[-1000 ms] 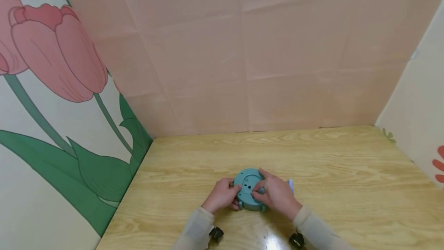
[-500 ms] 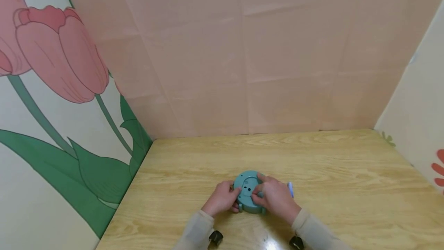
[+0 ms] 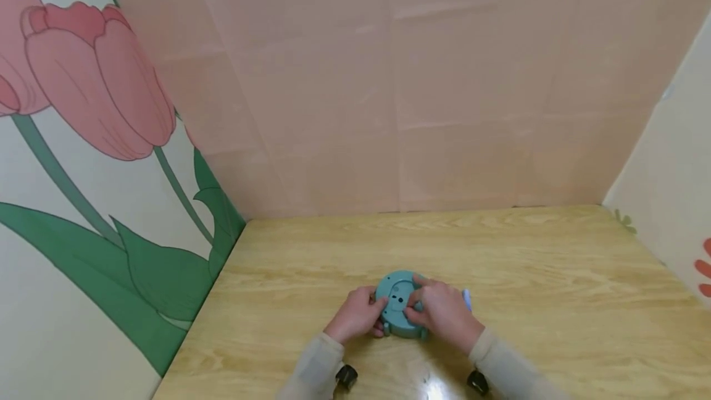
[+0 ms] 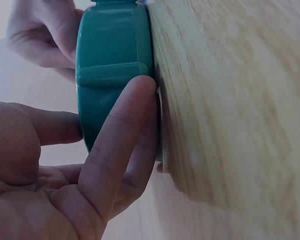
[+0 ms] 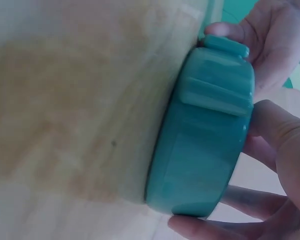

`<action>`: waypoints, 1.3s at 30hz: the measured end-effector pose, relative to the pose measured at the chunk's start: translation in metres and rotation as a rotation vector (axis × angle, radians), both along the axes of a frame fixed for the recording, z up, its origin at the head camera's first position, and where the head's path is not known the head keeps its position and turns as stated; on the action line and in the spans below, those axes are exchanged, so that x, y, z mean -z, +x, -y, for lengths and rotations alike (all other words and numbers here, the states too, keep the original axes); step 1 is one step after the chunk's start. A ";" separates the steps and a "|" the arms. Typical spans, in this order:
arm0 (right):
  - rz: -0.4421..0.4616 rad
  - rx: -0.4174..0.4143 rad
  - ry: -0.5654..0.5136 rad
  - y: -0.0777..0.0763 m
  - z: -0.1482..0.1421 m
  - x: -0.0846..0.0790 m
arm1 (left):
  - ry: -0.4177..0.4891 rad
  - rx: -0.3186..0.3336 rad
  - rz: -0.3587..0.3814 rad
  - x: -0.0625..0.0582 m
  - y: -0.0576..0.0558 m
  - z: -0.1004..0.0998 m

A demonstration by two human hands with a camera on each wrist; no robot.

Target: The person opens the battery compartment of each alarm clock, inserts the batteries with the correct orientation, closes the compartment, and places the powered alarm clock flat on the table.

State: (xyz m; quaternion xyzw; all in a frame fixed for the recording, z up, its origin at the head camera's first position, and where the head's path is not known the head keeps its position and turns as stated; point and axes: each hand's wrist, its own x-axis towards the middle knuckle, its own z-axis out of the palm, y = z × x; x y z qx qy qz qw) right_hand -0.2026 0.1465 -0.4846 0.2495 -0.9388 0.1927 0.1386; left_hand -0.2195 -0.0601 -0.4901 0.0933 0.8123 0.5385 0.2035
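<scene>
Towards the near edge of the bench (image 3: 555, 289), my left hand (image 3: 355, 315) grips the round teal case (image 3: 397, 311) by its left side; my right hand (image 3: 442, 310) holds its right side. If the left grip slackens while the right presses, I could twist it askew.

Wood-grain table (image 3: 555, 276): teal round case (image 3: 396, 313) on it, nearer left edge than right; blue-violet piece (image 3: 467, 300), part-hidden, toward right edge.
</scene>
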 end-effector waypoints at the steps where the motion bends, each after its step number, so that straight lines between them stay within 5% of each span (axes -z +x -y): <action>1: 0.003 -0.007 -0.003 -0.001 -0.001 -0.001 | 0.001 0.003 -0.004 -0.001 0.000 0.000; 17: -0.007 -0.010 0.036 0.008 0.004 -0.003 | -0.030 0.022 0.002 -0.002 0.002 0.002; 28: -0.105 -0.045 0.054 0.003 0.001 0.002 | -0.032 0.011 -0.026 -0.003 0.002 -0.001; 39: -0.041 -0.001 0.013 0.004 -0.003 0.003 | -0.021 0.007 -0.039 -0.004 0.002 -0.002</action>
